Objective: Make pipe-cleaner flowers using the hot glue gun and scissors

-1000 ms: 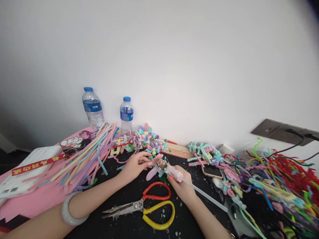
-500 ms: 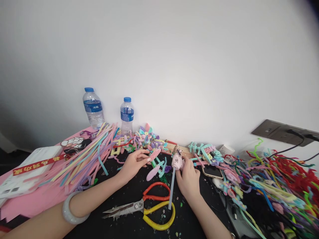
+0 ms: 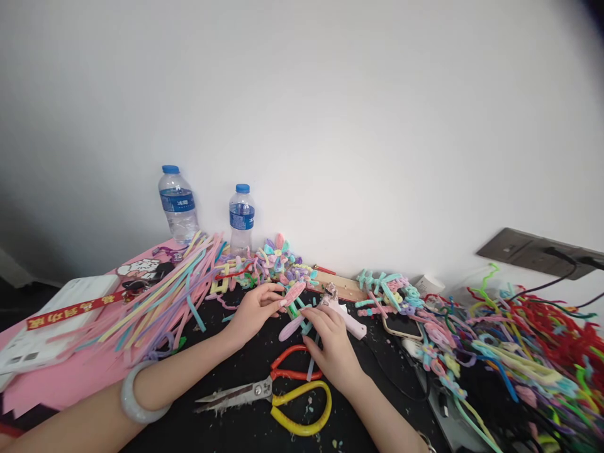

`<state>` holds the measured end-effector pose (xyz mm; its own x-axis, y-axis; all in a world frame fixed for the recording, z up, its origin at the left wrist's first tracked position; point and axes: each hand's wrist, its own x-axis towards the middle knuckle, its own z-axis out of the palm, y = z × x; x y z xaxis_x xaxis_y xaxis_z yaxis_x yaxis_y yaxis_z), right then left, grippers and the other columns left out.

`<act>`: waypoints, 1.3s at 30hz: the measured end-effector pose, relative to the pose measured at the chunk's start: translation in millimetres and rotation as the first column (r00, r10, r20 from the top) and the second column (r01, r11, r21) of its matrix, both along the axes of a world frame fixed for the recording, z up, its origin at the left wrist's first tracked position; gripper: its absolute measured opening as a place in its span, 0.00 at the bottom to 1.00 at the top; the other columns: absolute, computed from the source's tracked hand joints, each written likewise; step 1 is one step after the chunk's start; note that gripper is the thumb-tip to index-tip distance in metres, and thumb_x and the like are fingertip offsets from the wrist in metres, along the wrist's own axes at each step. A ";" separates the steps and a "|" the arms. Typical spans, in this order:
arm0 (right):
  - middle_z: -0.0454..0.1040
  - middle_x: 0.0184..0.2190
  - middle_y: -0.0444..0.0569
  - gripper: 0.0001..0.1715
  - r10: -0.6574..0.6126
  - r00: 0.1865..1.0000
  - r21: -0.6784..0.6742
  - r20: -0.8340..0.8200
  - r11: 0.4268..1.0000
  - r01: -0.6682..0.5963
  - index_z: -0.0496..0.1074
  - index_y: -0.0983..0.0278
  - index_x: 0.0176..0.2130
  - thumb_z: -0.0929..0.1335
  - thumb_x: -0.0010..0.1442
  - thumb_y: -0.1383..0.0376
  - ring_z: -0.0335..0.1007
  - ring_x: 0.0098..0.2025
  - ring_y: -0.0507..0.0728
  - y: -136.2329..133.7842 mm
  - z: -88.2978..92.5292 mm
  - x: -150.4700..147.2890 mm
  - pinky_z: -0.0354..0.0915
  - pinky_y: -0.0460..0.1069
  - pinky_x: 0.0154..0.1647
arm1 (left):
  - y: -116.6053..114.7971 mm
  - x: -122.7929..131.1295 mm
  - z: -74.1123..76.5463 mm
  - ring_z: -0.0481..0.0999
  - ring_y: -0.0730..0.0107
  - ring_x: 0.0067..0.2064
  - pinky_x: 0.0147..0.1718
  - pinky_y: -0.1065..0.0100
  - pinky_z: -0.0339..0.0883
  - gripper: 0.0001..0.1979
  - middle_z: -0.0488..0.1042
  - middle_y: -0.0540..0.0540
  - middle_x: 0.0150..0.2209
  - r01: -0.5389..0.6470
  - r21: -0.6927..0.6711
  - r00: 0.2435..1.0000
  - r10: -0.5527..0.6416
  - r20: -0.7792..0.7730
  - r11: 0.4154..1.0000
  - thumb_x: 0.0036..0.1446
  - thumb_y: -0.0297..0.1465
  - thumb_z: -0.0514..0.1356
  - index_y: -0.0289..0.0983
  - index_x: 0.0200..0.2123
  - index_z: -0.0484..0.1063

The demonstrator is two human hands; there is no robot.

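Pipe-cleaner flower (image 3: 293, 310) sits between both hands over the desk (image 3: 226, 434): the left hand (image 3: 257, 314) pinches its pink petal (image 3: 295, 293), whose long axis slants up rightward; the right hand (image 3: 333, 349), equally near, covers its teal side, grip unclear to me.

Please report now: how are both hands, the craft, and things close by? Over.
Left hand pinching craft at its pink loop. Right hand at craft, grip unclear. Glue gun beside right hand; scissors on near side.
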<state>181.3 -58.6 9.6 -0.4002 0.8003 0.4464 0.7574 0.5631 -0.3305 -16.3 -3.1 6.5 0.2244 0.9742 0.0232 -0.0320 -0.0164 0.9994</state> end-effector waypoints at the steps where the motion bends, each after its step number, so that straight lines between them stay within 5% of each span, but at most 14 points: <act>1: 0.71 0.47 0.48 0.25 -0.002 1.000 -0.011 -0.016 1.000 0.002 0.65 0.59 0.52 0.65 0.55 0.73 0.61 0.52 0.61 0.6 -1.7 -2.3 0.59 0.58 0.52 | 0.0 0.2 -0.4 0.78 0.62 0.37 0.35 0.64 0.72 0.17 0.77 0.43 0.34 0.003 0.002 1.000 -0.003 0.001 1.000 0.50 0.35 0.61 0.34 0.43 0.68; 8: 0.73 0.32 0.49 0.05 -0.030 0.963 -0.026 -0.269 0.999 0.024 0.72 0.62 0.34 0.66 0.58 0.70 0.67 0.40 0.60 3.3 -8.1 1.5 0.65 0.55 0.41 | 1.9 -0.4 -4.1 0.78 0.63 0.35 0.33 0.65 0.71 0.17 0.78 0.44 0.33 0.015 0.001 1.000 -0.015 0.016 1.000 0.50 0.35 0.61 0.35 0.43 0.68; 14: 0.73 0.32 0.50 0.09 -0.161 0.891 -0.061 -0.424 0.987 0.149 0.72 0.63 0.39 0.63 0.60 0.66 0.70 0.34 0.58 2.9 -11.0 10.9 0.67 0.52 0.36 | 0.9 -0.6 -1.9 0.78 0.62 0.34 0.33 0.65 0.71 0.18 0.78 0.44 0.34 0.022 -0.014 1.000 -0.022 -0.003 1.000 0.49 0.36 0.61 0.35 0.43 0.68; 21: 0.76 0.36 0.50 0.14 -0.148 0.897 -0.074 -0.416 0.989 0.129 0.72 0.62 0.44 0.62 0.60 0.67 0.71 0.34 0.56 -0.9 -9.5 10.4 0.67 0.50 0.36 | 0.0 -0.4 -0.6 0.78 0.62 0.34 0.32 0.66 0.71 0.17 0.77 0.43 0.35 0.045 -0.023 0.999 -0.045 -0.027 0.999 0.49 0.35 0.61 0.34 0.42 0.68; 29: 0.75 0.27 0.46 0.19 -0.157 0.895 -0.122 -0.418 0.986 0.115 0.70 0.63 0.50 0.60 0.61 0.66 0.69 0.26 0.55 -4.3 -4.9 9.5 0.66 0.47 0.27 | 2.3 -0.8 -6.3 0.78 0.63 0.34 0.31 0.66 0.71 0.16 0.77 0.43 0.35 0.068 0.005 0.996 -0.067 -0.057 0.998 0.49 0.35 0.60 0.35 0.42 0.68; 39: 0.73 0.44 0.50 0.20 -0.079 0.915 -0.113 -0.396 0.993 0.037 0.67 0.59 0.53 0.58 0.64 0.68 0.69 0.45 0.58 -1.9 -2.1 8.9 0.65 0.51 0.46 | 0.5 -0.1 -7.4 0.78 0.62 0.34 0.31 0.67 0.71 0.14 0.78 0.44 0.33 0.134 0.012 0.987 -0.132 -0.094 0.991 0.50 0.34 0.61 0.36 0.40 0.69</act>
<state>190.3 -60.5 7.5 -0.1577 0.8661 0.4744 0.5809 0.4699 -0.6647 -16.5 -2.5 -0.9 0.3542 0.9351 0.0132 0.0581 -0.0361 0.9977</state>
